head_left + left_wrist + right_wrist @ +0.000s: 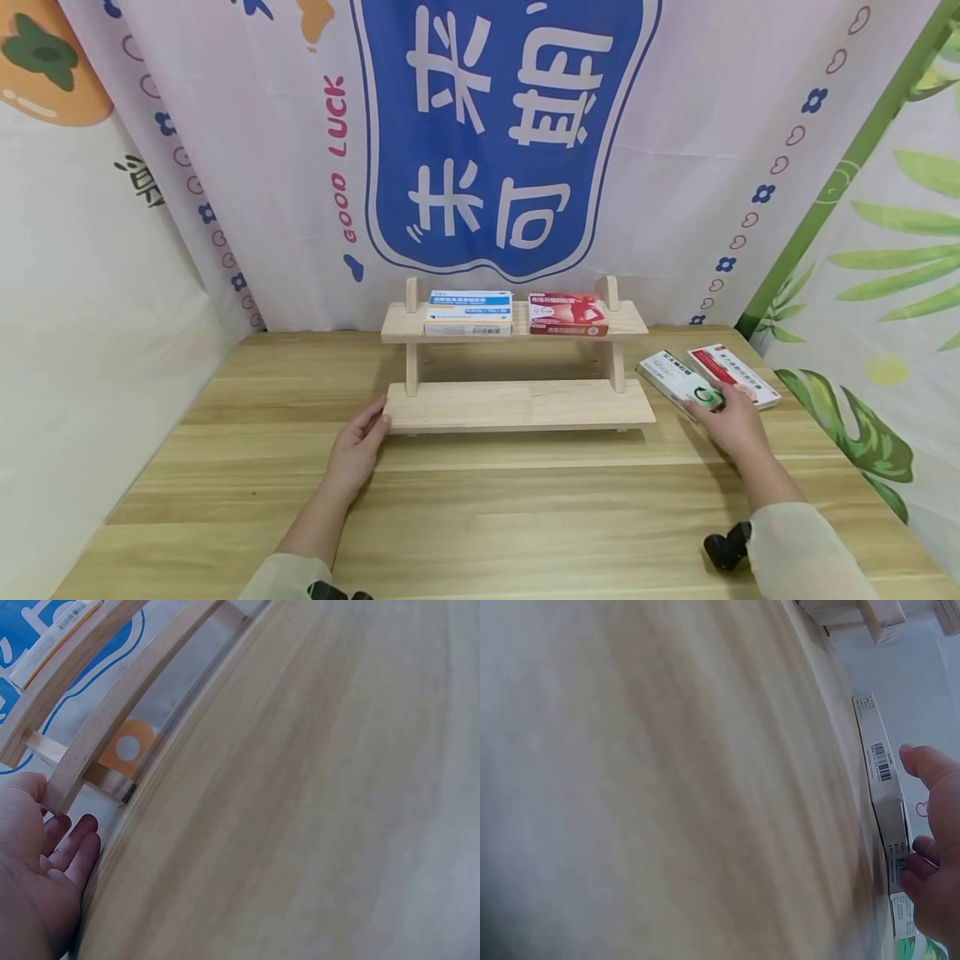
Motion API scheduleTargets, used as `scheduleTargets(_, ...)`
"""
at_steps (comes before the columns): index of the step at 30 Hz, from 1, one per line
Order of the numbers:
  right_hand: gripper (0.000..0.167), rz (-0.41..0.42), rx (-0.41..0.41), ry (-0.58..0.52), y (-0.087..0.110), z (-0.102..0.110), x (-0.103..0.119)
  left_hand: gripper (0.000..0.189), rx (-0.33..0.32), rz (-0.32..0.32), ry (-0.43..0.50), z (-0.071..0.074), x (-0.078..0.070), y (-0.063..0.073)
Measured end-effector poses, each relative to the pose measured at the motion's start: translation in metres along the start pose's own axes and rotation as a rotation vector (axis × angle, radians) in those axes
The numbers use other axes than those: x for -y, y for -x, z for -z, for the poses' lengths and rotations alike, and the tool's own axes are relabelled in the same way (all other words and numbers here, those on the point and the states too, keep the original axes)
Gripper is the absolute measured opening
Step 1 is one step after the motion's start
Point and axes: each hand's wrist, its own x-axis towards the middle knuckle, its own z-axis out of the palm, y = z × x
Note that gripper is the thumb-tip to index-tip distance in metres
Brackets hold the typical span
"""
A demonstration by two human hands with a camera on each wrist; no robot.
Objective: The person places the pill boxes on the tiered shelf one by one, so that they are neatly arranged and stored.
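A two-tier wooden display stand [517,404] stands on the table. My left hand [356,450] holds the left end of its lower shelf, the thumb at the board's end and the fingers [79,851] bent around underneath. On the right, my right hand [735,421] reaches over the right end of a white-and-green medicine box [675,379]. Its thumb [922,761] stands apart from the loosely bent fingers, just above the box in the right wrist view. A white-and-red medicine box [735,375] lies right beside it, partly behind the hand.
The upper shelf bears a blue-and-white medicine box [468,312] and a red medicine box [567,314], side by side. Behind the wooden table [517,517] hangs a printed cloth [300,208]; further printed cloth closes in both sides.
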Motion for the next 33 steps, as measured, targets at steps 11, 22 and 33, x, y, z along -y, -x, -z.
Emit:
scheduleTargets(11,0.085,0.029,-0.019,0.027,0.0007,-0.0022,-0.0044,0.046,0.006,0.002,0.011,-0.0008,0.0002,-0.0002)
scheduleTargets(22,0.082,0.022,-0.017,0.039,-0.0001,-0.0056,-0.0092,0.047,0.008,0.007,0.017,-0.0002,0.0001,0.0002)
scheduleTargets(33,0.086,-0.022,-0.024,0.010,0.0049,-0.0033,-0.0075,0.046,0.005,0.014,0.008,-0.0003,-0.0005,-0.0001)
